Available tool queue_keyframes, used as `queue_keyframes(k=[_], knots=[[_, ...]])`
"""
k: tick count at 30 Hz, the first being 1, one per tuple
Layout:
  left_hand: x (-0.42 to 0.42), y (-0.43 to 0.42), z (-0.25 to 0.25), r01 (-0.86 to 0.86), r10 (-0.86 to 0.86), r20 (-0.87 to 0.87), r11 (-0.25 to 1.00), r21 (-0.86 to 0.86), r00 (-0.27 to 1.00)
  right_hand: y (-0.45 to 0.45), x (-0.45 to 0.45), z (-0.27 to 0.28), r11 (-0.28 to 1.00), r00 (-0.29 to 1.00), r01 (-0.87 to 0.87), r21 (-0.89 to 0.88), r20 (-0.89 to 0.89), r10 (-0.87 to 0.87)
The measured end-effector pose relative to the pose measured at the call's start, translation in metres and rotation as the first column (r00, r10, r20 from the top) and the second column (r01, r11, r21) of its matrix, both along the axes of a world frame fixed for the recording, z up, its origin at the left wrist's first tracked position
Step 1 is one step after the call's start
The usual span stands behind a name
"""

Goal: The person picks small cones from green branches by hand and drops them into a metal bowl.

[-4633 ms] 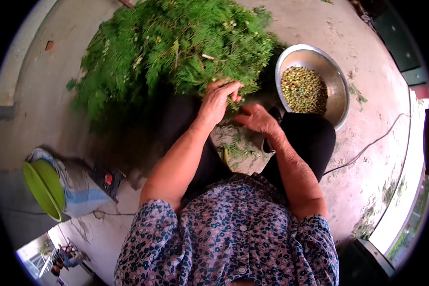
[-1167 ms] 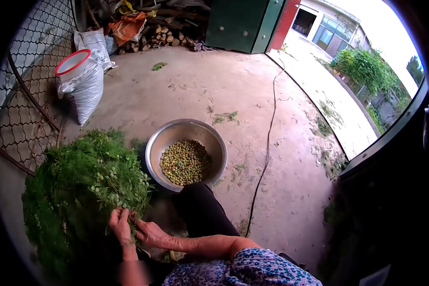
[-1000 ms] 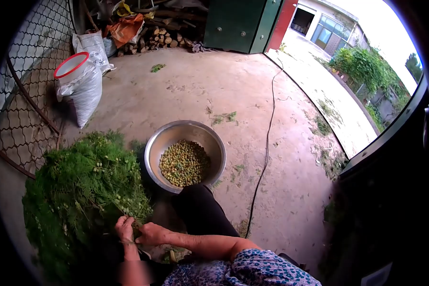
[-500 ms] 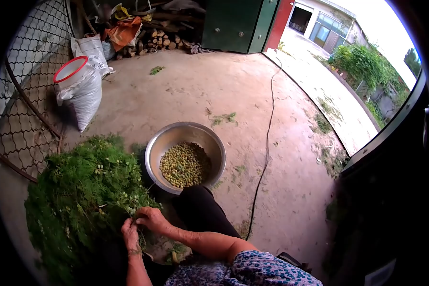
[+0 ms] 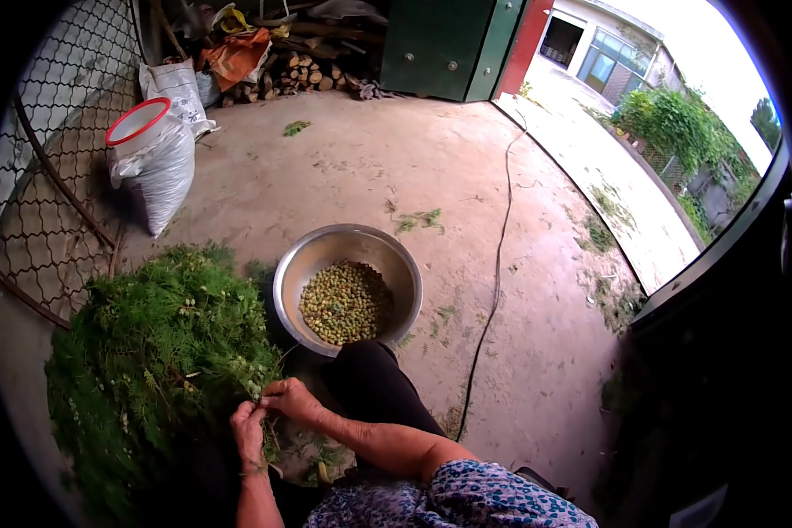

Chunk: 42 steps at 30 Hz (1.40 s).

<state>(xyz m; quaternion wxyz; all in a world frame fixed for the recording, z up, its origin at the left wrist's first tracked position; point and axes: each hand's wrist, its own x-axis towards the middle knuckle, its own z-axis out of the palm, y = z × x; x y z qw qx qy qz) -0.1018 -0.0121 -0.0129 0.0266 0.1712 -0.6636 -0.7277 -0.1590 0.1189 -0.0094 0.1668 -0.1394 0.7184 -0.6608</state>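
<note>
My left hand (image 5: 248,429) is closed around the lower end of a feathery green sprig (image 5: 251,374) at the near edge of a heap of cut branches (image 5: 154,343). Fingers of my right hand (image 5: 292,400) pinch the same sprig close beside the left fingertips. Pale green berries show on the sprig just above my hands. A wide metal basin (image 5: 414,273) stands beyond my knee, with many small yellow-green berries (image 5: 345,302) in its bottom. The exact grip of the fingertips is partly hidden.
A white sack (image 5: 163,176) with a red-rimmed ring (image 5: 138,122) in its mouth stands at the left, by a wire mesh panel (image 5: 48,150). Stacked firewood (image 5: 299,75) lies behind. A black cable (image 5: 499,255) crosses the concrete floor, near a green door (image 5: 431,48).
Both hands have shifted slightly up and to the right along the sprig, staying close together. The whole view has moved slightly; the basin and heap otherwise look the same.
</note>
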Motion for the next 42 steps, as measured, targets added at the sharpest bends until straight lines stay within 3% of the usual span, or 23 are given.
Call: queue_keyframes(k=[2, 4, 6, 11, 14, 16, 17, 21, 23, 24, 26, 27, 29, 33, 35, 38, 39, 42], knots=[[0.0, -0.003, -0.003, 0.006, -0.006, -0.004, 1.0, 0.008, 1.0, -0.002, -0.004, -0.01, 0.963, 0.937, -0.039, -0.267, 0.324, 0.128], [-0.001, -0.002, 0.001, 0.02, -0.02, 0.009, 1.0, 0.004, 1.0, 0.001, -0.004, -0.006, 0.943, 0.912, -0.033, -0.331, 0.375, 0.164], [-0.001, -0.002, 0.0, 0.033, -0.033, 0.022, 0.999, 0.001, 0.999, 0.002, -0.004, -0.008, 0.866, 0.752, 0.096, -0.491, 0.606, 0.259], [-0.006, -0.006, -0.014, -0.053, 0.053, 0.006, 0.996, 0.076, 0.999, 0.003, -0.002, 0.005, 0.901, 0.818, 0.025, -0.432, 0.527, 0.23], [-0.005, -0.005, -0.009, -0.031, 0.021, 0.08, 0.992, 0.125, 0.997, 0.004, -0.001, 0.006, 0.903, 0.897, -0.05, -0.428, 0.378, 0.229], [-0.005, -0.009, -0.018, 0.01, -0.017, 0.076, 0.995, 0.096, 0.997, 0.006, -0.001, 0.004, 0.988, 0.987, -0.146, -0.05, -0.08, 0.142], [-0.004, -0.01, -0.022, 0.033, -0.038, 0.059, 0.996, 0.085, 0.998, 0.008, -0.001, 0.003, 0.987, 0.988, -0.148, -0.055, 0.042, 0.15], [-0.001, -0.004, -0.007, 0.08, -0.085, 0.029, 0.989, 0.123, 0.996, 0.009, -0.003, -0.006, 0.988, 0.992, -0.129, -0.085, 0.004, 0.129], [-0.001, -0.005, -0.008, 0.118, -0.12, 0.01, 0.985, 0.123, 0.993, 0.01, -0.003, -0.001, 0.965, 0.964, -0.143, -0.22, 0.19, 0.186], [-0.001, -0.001, -0.001, 0.121, -0.123, 0.009, 0.985, 0.124, 0.992, 0.01, -0.002, 0.0, 0.965, 0.965, -0.14, -0.22, 0.19, 0.183], [0.0, 0.006, 0.02, 0.126, -0.137, 0.063, 0.981, 0.151, 0.989, 0.01, 0.0, 0.002, 0.936, 0.882, -0.068, -0.345, 0.419, 0.218], [0.0, 0.006, 0.022, 0.129, -0.139, 0.06, 0.98, 0.153, 0.988, 0.011, 0.0, 0.006, 0.937, 0.883, -0.066, -0.343, 0.417, 0.215], [0.001, 0.004, 0.023, 0.144, -0.159, 0.142, 0.983, 0.111, 0.977, 0.014, 0.001, 0.011, 0.936, 0.784, 0.02, -0.352, 0.586, 0.204], [-0.002, -0.003, -0.004, 0.169, -0.171, 0.025, 0.983, 0.067, 0.985, 0.013, 0.0, 0.002, 0.931, 0.802, 0.013, -0.365, 0.56, 0.208], [-0.005, -0.009, -0.013, 0.153, -0.156, 0.037, 0.986, 0.064, 0.987, 0.012, 0.0, 0.0, 0.845, 0.772, 0.141, -0.516, 0.591, 0.232], [-0.003, 0.005, 0.017, 0.169, -0.169, 0.041, 0.986, 0.002, 0.985, 0.014, 0.003, 0.02, 0.837, 0.783, 0.151, -0.526, 0.581, 0.223], [-0.001, 0.008, 0.03, 0.16, -0.151, 0.056, 0.965, -0.206, 0.987, 0.011, 0.0, 0.003, 0.808, 0.785, 0.097, -0.581, 0.544, 0.296], [0.001, 0.011, 0.037, 0.196, -0.178, 0.087, 0.929, -0.313, 0.98, 0.012, -0.003, -0.004, 0.864, 0.812, 0.024, -0.502, 0.514, 0.276]])
